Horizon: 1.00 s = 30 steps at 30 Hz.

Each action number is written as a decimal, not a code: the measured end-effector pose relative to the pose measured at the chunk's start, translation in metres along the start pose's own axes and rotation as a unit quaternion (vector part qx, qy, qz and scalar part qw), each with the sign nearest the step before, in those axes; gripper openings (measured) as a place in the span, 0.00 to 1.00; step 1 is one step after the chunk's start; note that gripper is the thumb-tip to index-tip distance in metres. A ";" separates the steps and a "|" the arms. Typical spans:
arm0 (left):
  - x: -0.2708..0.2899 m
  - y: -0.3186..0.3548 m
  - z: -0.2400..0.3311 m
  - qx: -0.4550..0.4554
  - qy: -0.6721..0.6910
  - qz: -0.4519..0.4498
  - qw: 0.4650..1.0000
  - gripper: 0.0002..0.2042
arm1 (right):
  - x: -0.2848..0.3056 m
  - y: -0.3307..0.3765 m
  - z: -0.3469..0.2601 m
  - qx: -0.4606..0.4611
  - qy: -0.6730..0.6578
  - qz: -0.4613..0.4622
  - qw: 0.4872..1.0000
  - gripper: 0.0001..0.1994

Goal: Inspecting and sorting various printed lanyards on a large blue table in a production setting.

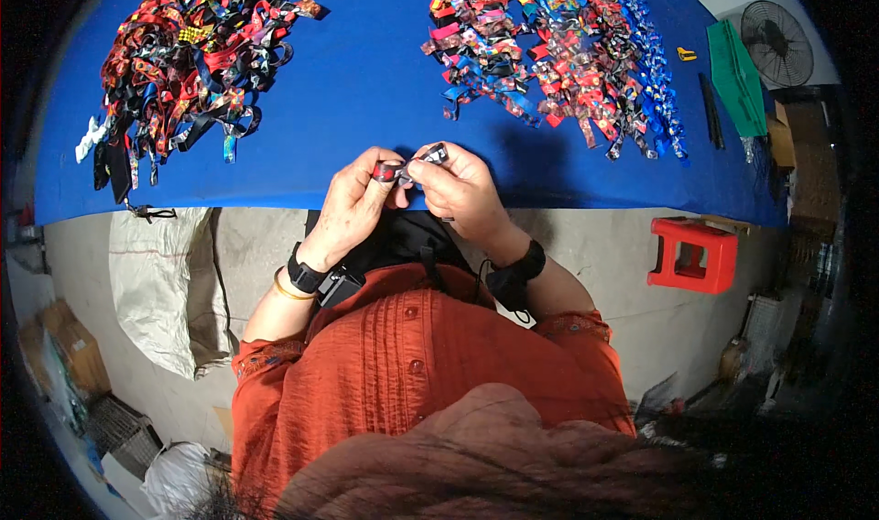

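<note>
A short printed ribbon strap, dark with red and white patches, is held between my two hands just above the near edge of the blue-covered table. My left hand pinches its left part, where the strap curls over the fingers. Closed on the other end is my right hand, thumb against the forefinger. How the strap is folded in between is too small to make out. Beyond the left hand lies a tangled heap of dark and red straps. Farther right, multicoloured straps lie in dense rows, with blue ones along the outer side.
At the table's right lie a small yellow tool and a long black strip, near a green box-like object. A fan stands behind. On the floor are a red stool at right and a whitish woven sack at left.
</note>
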State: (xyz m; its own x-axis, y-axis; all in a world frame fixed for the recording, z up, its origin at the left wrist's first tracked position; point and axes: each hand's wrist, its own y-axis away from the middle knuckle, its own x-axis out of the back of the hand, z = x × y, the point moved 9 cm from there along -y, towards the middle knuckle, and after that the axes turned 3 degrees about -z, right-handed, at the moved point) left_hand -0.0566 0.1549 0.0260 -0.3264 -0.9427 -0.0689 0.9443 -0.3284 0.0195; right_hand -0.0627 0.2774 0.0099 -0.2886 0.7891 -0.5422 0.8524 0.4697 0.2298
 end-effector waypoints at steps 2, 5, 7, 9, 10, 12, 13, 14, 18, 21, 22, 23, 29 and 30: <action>-0.001 -0.002 0.002 -0.013 -0.018 -0.024 0.999 0.11 | 0.001 0.000 -0.001 0.002 0.006 0.004 1.000 0.03; -0.005 -0.005 -0.001 0.004 0.010 -0.065 0.998 0.11 | 0.004 0.000 -0.002 0.005 0.017 0.003 1.000 0.02; -0.006 -0.007 0.001 0.016 0.083 -0.066 0.994 0.13 | 0.003 -0.001 -0.004 0.006 0.023 0.002 1.000 0.02; -0.005 -0.007 -0.001 0.041 0.099 -0.068 0.992 0.14 | 0.002 0.002 -0.007 0.004 0.020 0.022 1.000 0.02; -0.006 -0.007 -0.005 0.065 0.115 -0.069 0.989 0.15 | 0.003 0.002 -0.006 0.004 0.019 0.023 1.000 0.02; -0.007 -0.010 0.000 0.074 0.115 -0.066 0.989 0.16 | 0.005 0.003 -0.005 0.004 0.045 0.036 0.998 0.02; -0.007 -0.011 0.001 0.081 0.114 -0.062 0.988 0.17 | 0.005 0.002 -0.004 0.004 0.044 0.036 0.998 0.02; -0.005 -0.010 0.000 0.082 0.114 -0.062 0.988 0.17 | 0.009 0.002 -0.007 0.021 0.038 0.054 0.998 0.02; -0.005 -0.011 0.002 0.025 -0.035 -0.071 0.997 0.12 | 0.020 -0.003 -0.007 0.025 0.006 0.058 0.998 0.02; -0.005 -0.012 0.019 -0.031 -0.187 0.004 0.982 0.10 | 0.019 -0.004 -0.006 0.034 0.019 0.054 0.998 0.02; -0.006 -0.013 0.026 -0.052 -0.206 0.014 0.977 0.10 | 0.017 -0.004 -0.006 0.036 0.026 0.047 0.998 0.02; -0.006 -0.013 0.031 -0.073 -0.225 0.025 0.971 0.10 | 0.016 -0.004 -0.006 0.038 0.033 0.040 0.998 0.03; 0.002 -0.011 -0.012 0.067 0.041 0.038 0.996 0.10 | 0.012 0.002 -0.020 0.043 0.068 0.065 0.995 0.05; 0.002 -0.011 -0.010 0.075 0.046 0.039 0.995 0.10 | 0.013 0.002 -0.020 0.043 0.068 0.065 0.995 0.05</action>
State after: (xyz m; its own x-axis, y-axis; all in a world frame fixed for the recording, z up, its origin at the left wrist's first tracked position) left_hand -0.0674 0.1578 0.0154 -0.2403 -0.9587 -0.1520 0.9476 -0.2657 0.1774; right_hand -0.0738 0.2967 0.0197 -0.2246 0.8905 -0.3957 0.9187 0.3289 0.2187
